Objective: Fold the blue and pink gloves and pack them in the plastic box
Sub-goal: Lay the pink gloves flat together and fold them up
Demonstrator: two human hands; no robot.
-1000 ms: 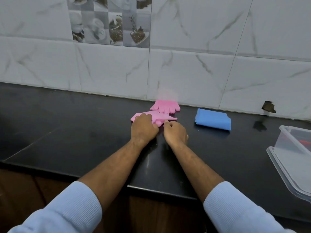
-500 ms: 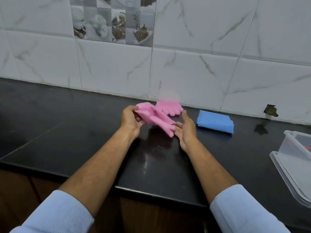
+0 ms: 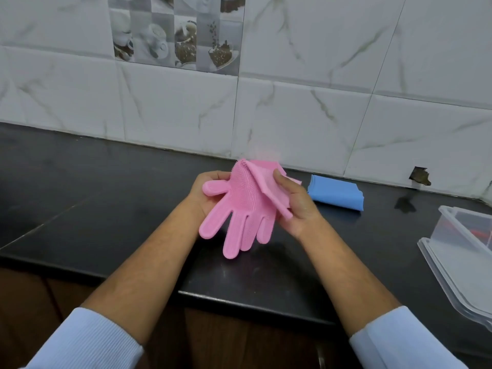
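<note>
A pink glove with a bristled palm hangs above the black counter, its fingers pointing down toward me. My left hand grips it at the thumb side. My right hand pinches its folded-over cuff. Behind them, a second pink glove is mostly hidden near the wall. Folded blue gloves lie on the counter to the right. The clear plastic box stands at the far right, something red showing inside.
The box's clear lid lies flat in front of the box, by the counter's front edge. A white tiled wall backs the counter, with a broken hole low at the right.
Both hands lifted the pink glove off the counter and turned it; its fingers now hang down toward me and the cuff is folded over under my right thumb.
</note>
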